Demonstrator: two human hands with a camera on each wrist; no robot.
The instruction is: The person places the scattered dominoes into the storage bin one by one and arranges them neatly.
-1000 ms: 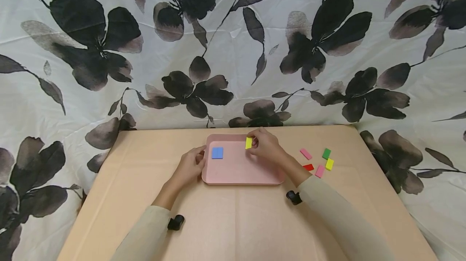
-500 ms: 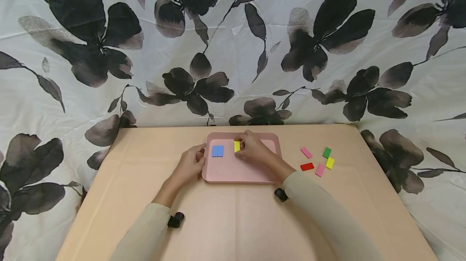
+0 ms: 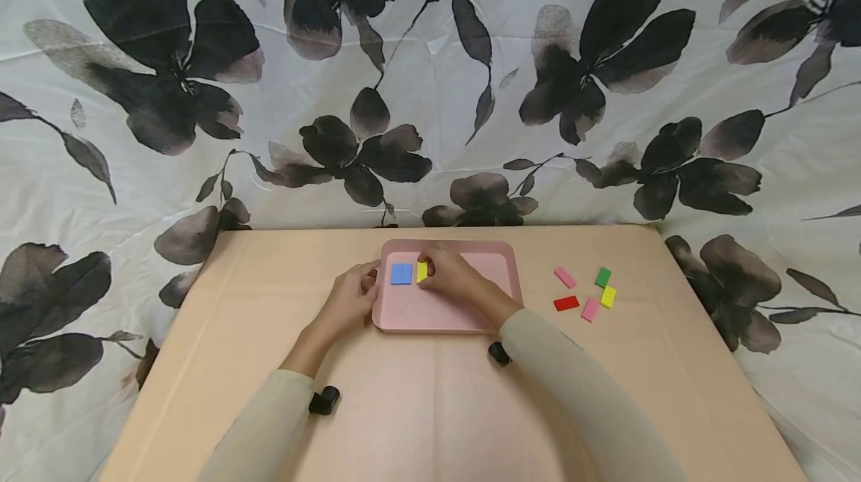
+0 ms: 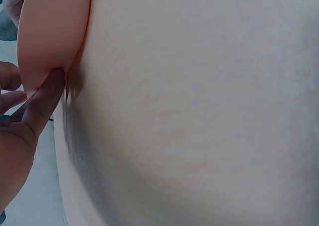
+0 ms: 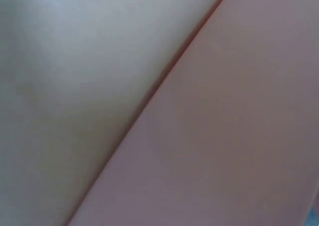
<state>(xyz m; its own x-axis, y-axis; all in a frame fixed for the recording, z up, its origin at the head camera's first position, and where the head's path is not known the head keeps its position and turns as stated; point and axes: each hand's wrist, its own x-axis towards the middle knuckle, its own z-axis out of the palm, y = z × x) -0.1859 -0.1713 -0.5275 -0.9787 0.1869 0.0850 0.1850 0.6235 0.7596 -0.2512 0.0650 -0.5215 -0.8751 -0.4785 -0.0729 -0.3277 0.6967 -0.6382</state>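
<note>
A pink tray [image 3: 464,317] lies on the table, and two blue tiles [image 3: 401,274] sit side by side near its left end. My left hand [image 3: 351,297] holds the tray's left edge; the left wrist view shows the thumb [image 4: 47,99] against the rim. Over the tray, my right hand [image 3: 452,276] pinches a small yellow tile [image 3: 421,271] just right of the blue ones, with a narrow gap between. Whether the yellow tile touches the tray I cannot tell. The right wrist view shows only the tray [image 5: 224,126] and table, not the fingers.
Right of the tray lie loose tiles on the table [image 3: 430,407]: a pink tile [image 3: 565,277], a green tile [image 3: 602,277], another yellow tile [image 3: 608,297], a red tile [image 3: 566,303] and a second pink tile [image 3: 590,309]. A floral cloth [image 3: 444,93] hangs behind.
My right hand has moved left across the tray with the yellow tile, close up to the blue tiles. The left hand has stayed at the tray's edge.
</note>
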